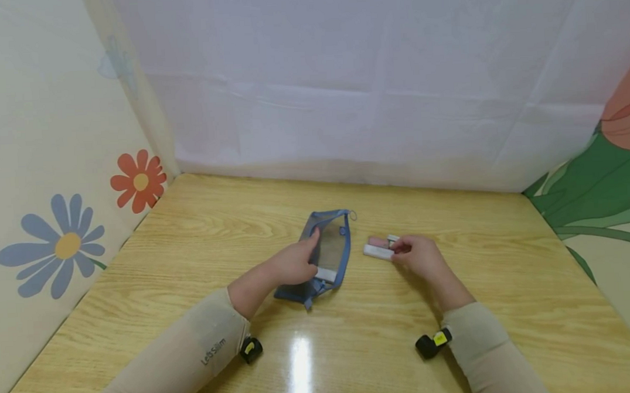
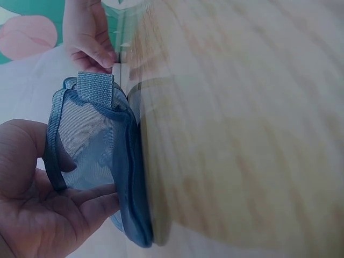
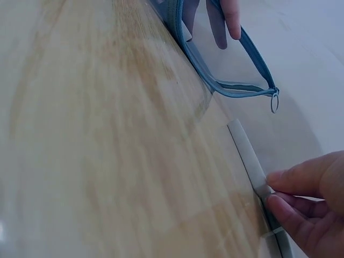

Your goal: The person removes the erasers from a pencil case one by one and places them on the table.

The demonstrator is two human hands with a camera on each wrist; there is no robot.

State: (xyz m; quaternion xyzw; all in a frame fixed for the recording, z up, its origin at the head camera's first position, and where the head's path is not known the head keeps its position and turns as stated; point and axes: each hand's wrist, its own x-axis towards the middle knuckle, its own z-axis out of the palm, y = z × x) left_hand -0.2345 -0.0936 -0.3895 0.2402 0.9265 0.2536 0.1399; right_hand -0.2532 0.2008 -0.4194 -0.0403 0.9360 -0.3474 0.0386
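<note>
A blue-trimmed mesh zip pouch lies on the table with its mouth spread wide. My left hand holds it at the opening; some fingers show inside the mouth in the right wrist view. Within the pouch, near its lower end, is a white block. To the right, my right hand pinches the right end of a slim white bar between thumb and fingertips. That bar rests on the table. Against its far side lies a pink bar, and a small pale piece sits beside the fingers, partly covered.
The wood-grain table runs back to a white cloth backdrop. Flower-printed panels stand at the sides. From the pouch's far corner a zip ring sticks out. Each sleeved wrist wears a small black camera.
</note>
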